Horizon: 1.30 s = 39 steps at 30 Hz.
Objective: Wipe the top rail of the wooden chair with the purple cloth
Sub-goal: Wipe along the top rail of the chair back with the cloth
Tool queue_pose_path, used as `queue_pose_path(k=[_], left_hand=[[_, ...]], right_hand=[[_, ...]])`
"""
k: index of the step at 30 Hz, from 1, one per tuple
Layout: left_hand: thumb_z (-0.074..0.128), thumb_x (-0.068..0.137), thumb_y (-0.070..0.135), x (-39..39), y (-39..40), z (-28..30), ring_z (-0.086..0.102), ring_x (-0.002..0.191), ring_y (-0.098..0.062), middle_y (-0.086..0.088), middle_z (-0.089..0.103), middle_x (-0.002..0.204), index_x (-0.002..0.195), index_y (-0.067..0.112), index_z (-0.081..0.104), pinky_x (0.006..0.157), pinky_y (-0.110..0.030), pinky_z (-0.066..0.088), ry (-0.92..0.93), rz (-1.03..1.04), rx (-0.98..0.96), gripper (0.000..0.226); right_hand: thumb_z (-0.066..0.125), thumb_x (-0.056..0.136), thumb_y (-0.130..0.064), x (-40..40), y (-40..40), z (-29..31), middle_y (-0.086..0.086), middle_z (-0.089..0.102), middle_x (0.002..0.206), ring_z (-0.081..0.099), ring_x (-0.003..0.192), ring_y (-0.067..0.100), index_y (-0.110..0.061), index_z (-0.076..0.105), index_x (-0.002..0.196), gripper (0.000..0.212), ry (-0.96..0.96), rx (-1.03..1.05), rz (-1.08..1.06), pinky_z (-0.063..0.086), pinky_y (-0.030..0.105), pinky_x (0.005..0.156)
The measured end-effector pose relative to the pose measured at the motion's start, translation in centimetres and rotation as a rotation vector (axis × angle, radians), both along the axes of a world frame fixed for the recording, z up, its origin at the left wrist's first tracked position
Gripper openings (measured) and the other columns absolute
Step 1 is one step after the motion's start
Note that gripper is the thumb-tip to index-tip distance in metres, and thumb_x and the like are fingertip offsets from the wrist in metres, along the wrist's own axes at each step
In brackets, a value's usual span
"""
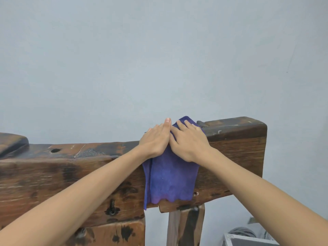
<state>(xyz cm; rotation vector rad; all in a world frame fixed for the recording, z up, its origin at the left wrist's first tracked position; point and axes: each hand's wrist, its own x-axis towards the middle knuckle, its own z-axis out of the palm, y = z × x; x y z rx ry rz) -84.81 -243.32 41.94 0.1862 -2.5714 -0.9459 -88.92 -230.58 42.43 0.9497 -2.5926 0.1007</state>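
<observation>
A pale grey-blue wall [159, 50] fills the upper half of your view, plain but for a few small marks. Across the lower half runs the wooden chair's top rail [71, 174], a thick, dark, weathered beam with a worn, scuffed upper face, a round hole [55, 150] near its left end and a raised block [236, 126] at its right end. Beneath it stand two upright posts [186, 228], one under the middle and one under the right part of the rail.

Your two bare forearms reach in from the bottom corners and meet on the rail just left of the raised block. The purple cloth [170, 180] lies draped over the rail there: its upper part sits on the top face under your hands, and the rest hangs down the near side almost to the rail's lower edge.

Your left hand [156, 139] lies flat, palm down, fingers together and pressing on the cloth's left edge and the wood beside it. Your right hand [190, 141] lies flat on the cloth just beside it, touching it, fingers slightly fanned, pressing rather than pinching.

In the bottom right corner, a grey metal-edged case [248, 240] shows on the floor, with dark cable [241, 230] coiled behind it.
</observation>
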Motion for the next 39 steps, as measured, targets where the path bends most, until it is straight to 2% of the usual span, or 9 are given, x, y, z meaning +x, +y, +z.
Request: queue_pose_path(k=[2,5,11,18,22,25,30,33,39], left_hand=[[0.001,0.105,0.047,-0.6,0.2,0.0,0.054,0.117,-0.030,-0.002,0.061,0.118,0.132,0.018,0.050,0.096,-0.042,0.036,-0.021,0.048,-0.098,0.063],[-0.008,0.096,0.064,-1.8,0.1,0.4,0.053,0.112,-0.022,0.009,0.060,0.107,0.108,0.025,0.057,0.095,-0.042,0.035,-0.092,0.024,-0.121,0.076],[-0.013,0.088,0.074,-3.8,0.5,1.8,0.040,0.143,-0.025,0.004,0.051,0.151,0.145,0.047,0.047,0.119,-0.044,0.022,-0.210,-0.092,-0.073,0.087],[-0.013,0.088,0.075,-6.7,0.5,2.8,0.022,0.153,-0.027,-0.007,0.031,0.164,0.156,0.028,0.036,0.124,-0.046,0.011,-0.308,-0.060,0.009,0.095],[-0.010,0.093,0.070,-5.7,1.1,3.0,0.023,0.153,-0.025,-0.007,0.032,0.164,0.156,0.029,0.036,0.125,-0.043,0.008,-0.294,-0.123,-0.013,0.088],[-0.007,0.096,0.067,-4.9,1.5,2.8,0.029,0.150,-0.021,-0.001,0.038,0.161,0.156,0.031,0.035,0.124,-0.038,0.013,-0.235,-0.201,-0.071,0.081],[-0.005,0.090,0.074,-4.2,2.5,2.1,0.025,0.151,-0.017,0.003,0.033,0.163,0.158,0.025,0.028,0.123,-0.044,0.017,-0.174,-0.178,-0.261,0.090],[-0.006,0.085,0.071,-4.0,3.6,1.9,0.015,0.154,-0.014,0.004,0.024,0.166,0.159,0.023,0.025,0.124,-0.045,0.011,-0.172,-0.197,-0.295,0.093],[-0.004,0.101,0.056,-6.8,5.4,2.1,0.030,0.143,-0.023,-0.002,0.051,0.137,0.147,0.023,0.041,0.119,-0.050,0.020,-0.137,-0.156,-0.319,0.073]], right_hand=[[0.017,0.107,-0.039,-0.5,0.4,0.3,0.011,0.030,0.168,0.025,0.155,0.029,-0.021,0.045,0.152,0.056,-0.014,-0.006,0.024,0.024,0.046,0.122],[0.016,0.108,-0.034,-1.4,0.6,1.0,0.008,0.033,0.166,0.028,0.153,0.026,-0.018,0.045,0.151,0.055,-0.067,0.025,0.035,0.027,0.046,0.120],[0.016,0.104,-0.044,-4.2,0.1,2.9,-0.003,0.030,0.168,0.028,0.154,0.021,-0.036,0.036,0.158,0.059,-0.239,0.107,0.032,0.030,0.052,0.119],[0.023,0.104,-0.041,-6.6,-0.5,4.7,0.005,0.055,0.152,0.051,0.138,0.028,-0.027,0.055,0.148,0.056,-0.393,0.087,0.074,0.040,0.048,0.114],[0.022,0.102,-0.042,-5.7,0.2,4.6,0.001,0.054,0.153,0.049,0.140,0.024,-0.026,0.054,0.147,0.057,-0.343,0.083,0.037,0.040,0.050,0.113],[0.020,0.101,-0.046,-4.7,1.3,3.9,-0.004,0.038,0.164,0.034,0.151,0.017,-0.030,0.039,0.157,0.060,-0.265,0.072,0.019,0.032,0.051,0.118],[0.020,0.104,-0.041,-2.9,4.0,2.5,-0.002,0.051,0.152,0.051,0.137,0.025,-0.026,0.047,0.148,0.054,-0.095,-0.022,0.007,0.038,0.041,0.095],[0.020,0.106,-0.038,-2.6,5.4,1.8,0.002,0.055,0.150,0.051,0.136,0.024,-0.020,0.047,0.150,0.054,-0.007,-0.050,0.017,0.038,0.037,0.104],[0.019,0.105,-0.038,-4.6,6.7,2.4,-0.004,0.059,0.140,0.054,0.130,0.023,-0.027,0.053,0.140,0.050,-0.047,-0.058,-0.013,0.033,0.037,0.085]])
